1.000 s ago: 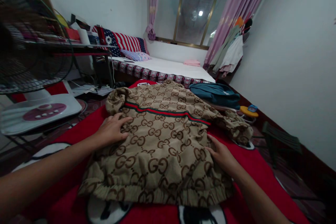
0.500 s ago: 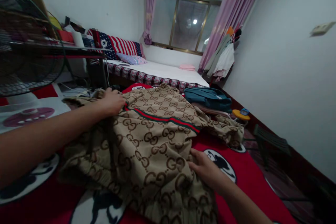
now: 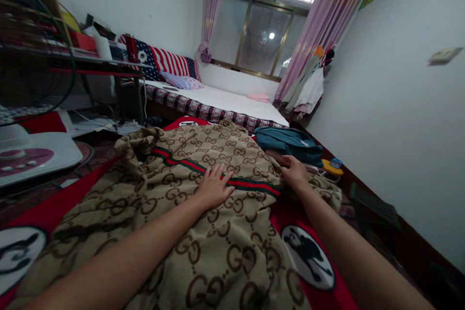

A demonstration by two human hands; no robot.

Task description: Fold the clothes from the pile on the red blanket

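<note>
A tan jacket [image 3: 218,225] with a brown letter pattern and a red-and-green stripe across its chest lies spread in front of me. Its collar points toward the window, and the near part runs below the view. My left hand [image 3: 214,188] rests palm down on the stripe near the middle, fingers stretched out. At the jacket's right side, where the sleeve begins, my right hand [image 3: 295,173] has its fingers closed on the fabric; the fingertips are partly hidden. The right sleeve [image 3: 325,191] stretches off to the right beyond that hand.
Under the jacket is a red blanket [image 3: 286,218] with round white cat patches. A folded teal garment [image 3: 286,141] lies beyond my right hand. To the left are a fan [image 3: 32,58] and a cluttered desk [image 3: 105,69]. A bed [image 3: 232,99] stands below the window.
My left hand has moved from the left sleeve area to the middle of the stripe. My right hand has moved up from the lower right side to the sleeve. The jacket's left side lies more spread out.
</note>
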